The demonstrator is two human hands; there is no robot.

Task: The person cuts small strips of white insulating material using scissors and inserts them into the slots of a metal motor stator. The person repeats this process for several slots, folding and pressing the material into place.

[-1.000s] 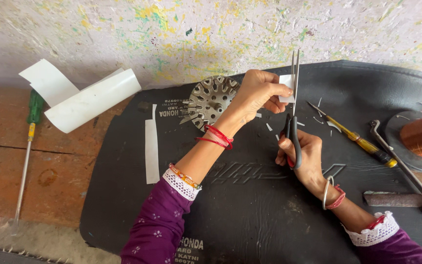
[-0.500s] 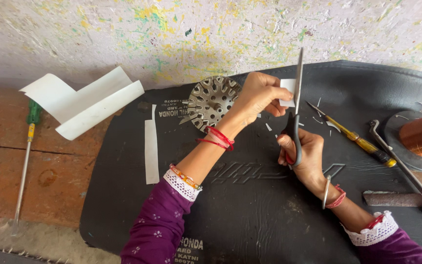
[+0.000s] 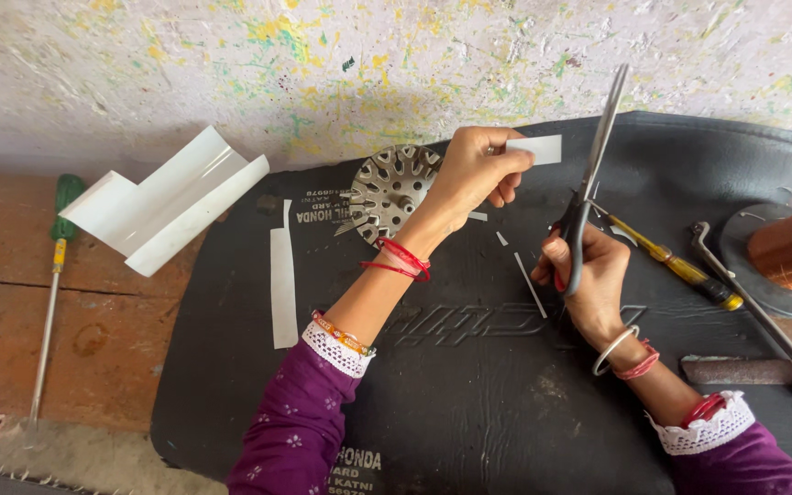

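Above black rubber mat (image 3: 469,385): left hand (image 3: 474,174) pinching small white paper strip (image 3: 535,149); right hand (image 3: 588,275) gripping grey metal scissors (image 3: 593,165), blades upright.

Soft even daylight, sharp, faint shadows

Small white paper strip (image 3: 535,149) held flat, far centre; grey scissors (image 3: 591,174) upright, blades closed, just right.

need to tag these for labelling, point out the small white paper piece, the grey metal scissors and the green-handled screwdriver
small white paper piece (image 3: 537,149), head view, middle of the sheet
grey metal scissors (image 3: 603,128), head view, on the raised blades
green-handled screwdriver (image 3: 67,200), head view, on the green handle
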